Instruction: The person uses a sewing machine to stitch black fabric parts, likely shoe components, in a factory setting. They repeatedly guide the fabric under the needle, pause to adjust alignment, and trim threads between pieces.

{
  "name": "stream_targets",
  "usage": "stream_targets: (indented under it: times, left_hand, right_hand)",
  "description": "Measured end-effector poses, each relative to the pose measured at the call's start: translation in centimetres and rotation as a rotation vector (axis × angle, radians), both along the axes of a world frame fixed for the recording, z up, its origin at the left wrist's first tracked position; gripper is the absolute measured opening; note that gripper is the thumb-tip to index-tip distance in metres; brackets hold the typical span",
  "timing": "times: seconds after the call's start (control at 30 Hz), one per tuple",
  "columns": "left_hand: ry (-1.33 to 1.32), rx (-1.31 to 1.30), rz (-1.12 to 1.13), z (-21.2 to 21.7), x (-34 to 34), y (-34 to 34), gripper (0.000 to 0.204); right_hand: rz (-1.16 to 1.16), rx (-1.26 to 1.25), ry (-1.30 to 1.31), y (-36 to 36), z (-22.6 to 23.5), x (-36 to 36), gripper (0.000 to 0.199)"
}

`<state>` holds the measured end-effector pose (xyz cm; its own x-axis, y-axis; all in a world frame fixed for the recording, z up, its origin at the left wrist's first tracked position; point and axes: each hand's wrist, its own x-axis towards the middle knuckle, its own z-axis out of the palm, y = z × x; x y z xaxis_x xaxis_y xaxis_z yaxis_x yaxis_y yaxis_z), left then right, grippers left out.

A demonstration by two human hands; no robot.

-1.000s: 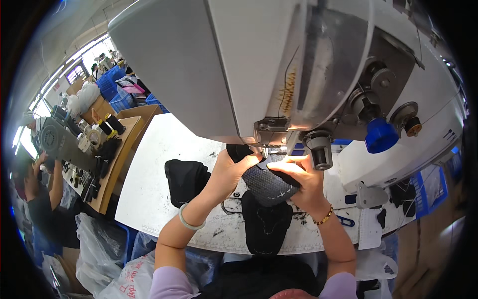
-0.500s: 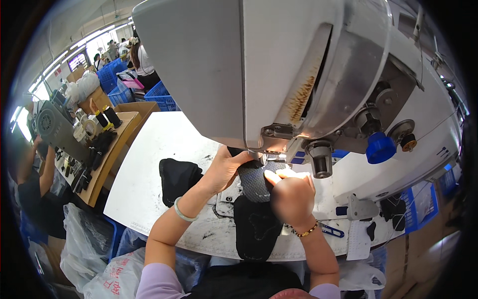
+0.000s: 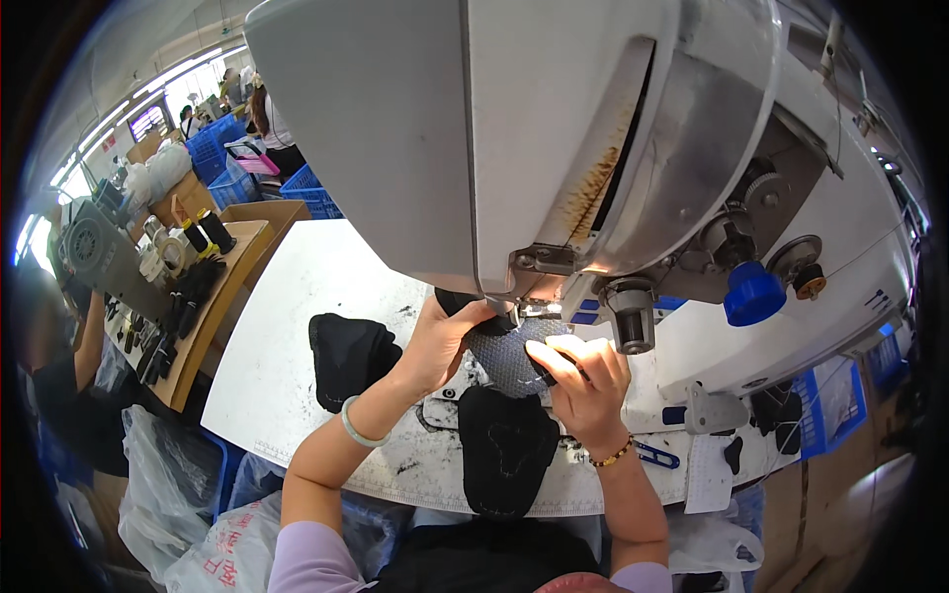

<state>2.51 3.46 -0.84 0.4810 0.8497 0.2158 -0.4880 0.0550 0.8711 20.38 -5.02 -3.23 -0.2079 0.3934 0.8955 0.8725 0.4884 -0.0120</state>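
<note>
A grey textured fabric piece (image 3: 506,354) with black edging lies beneath the needle area of a large white sewing machine (image 3: 386,128). At the piece's far left side, my left hand (image 3: 435,344) is closed, thumb and fingers pinching its black edge. My right hand (image 3: 591,387) grips the right edge between thumb and fingers, close to the presser area. Nearer me on the table lies a black shaped fabric piece (image 3: 506,455) with a faint stitched outline. More black fabric pieces (image 3: 348,361) are stacked left of my left forearm. The machine head hides the needle itself.
Dark lint dots the white table (image 3: 287,326). A blue-handled thread cutter (image 3: 655,455) lies by my right wrist. Blue crates (image 3: 835,395) stand at the right, plastic bags (image 3: 227,549) at the lower left. Another person works at a bench (image 3: 222,296) with thread spools on the left.
My right hand has turned slightly, with its fingers more extended along the fabric's right edge. The grey textured piece has shifted a little under the machine. My left hand keeps its grip.
</note>
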Motion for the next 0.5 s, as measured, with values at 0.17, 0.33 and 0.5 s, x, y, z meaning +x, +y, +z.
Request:
stream_targets:
  times: [0.17,0.33,0.5]
  left_hand:
    - [-0.017,-0.020,0.085,0.0,0.4,-0.9,0.015]
    - [0.077,0.016,0.153,-0.1,0.4,-1.6,0.012]
    - [0.047,-0.011,0.225,-0.9,0.5,-1.8,0.014]
  right_hand:
    - [-0.016,-0.090,0.021,-0.3,-0.1,0.8,0.039]
    - [-0.043,-0.069,0.010,0.0,-0.4,1.8,0.035]
    - [-0.016,0.035,0.072,1.1,-1.2,2.0,0.023]
